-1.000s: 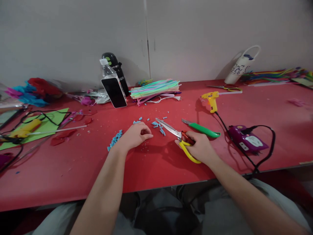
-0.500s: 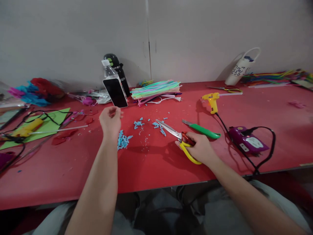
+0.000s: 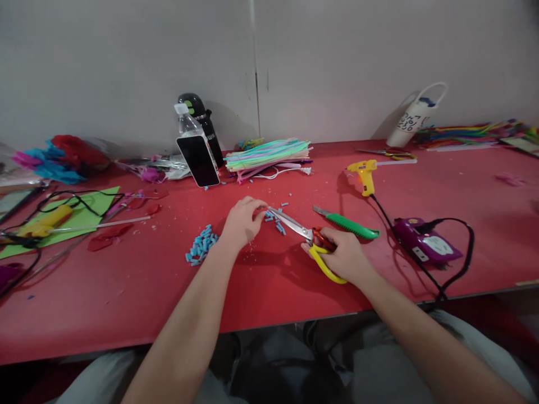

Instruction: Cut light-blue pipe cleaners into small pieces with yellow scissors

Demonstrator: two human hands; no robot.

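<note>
My right hand is closed around the red and yellow handles of a pair of scissors. The scissor blades are together and point up and left over the red table. My left hand is just left of the blade tips, palm down, its thumb and forefinger curved with a gap between them. Several short cut blue pieces lie by the blades, close to its fingertips. A larger pile of blue pieces sits left of my left wrist. Under the left palm the tabletop is hidden.
A green utility knife lies right of the scissors. Beyond it are a yellow glue gun and a purple power strip with a black cord. A phone leans on a bottle; pastel pipe cleaners lie at the back.
My left hand has moved right, from in front of the phone to the small blue pieces near the blade tips. The right hand and scissors have hardly moved.
</note>
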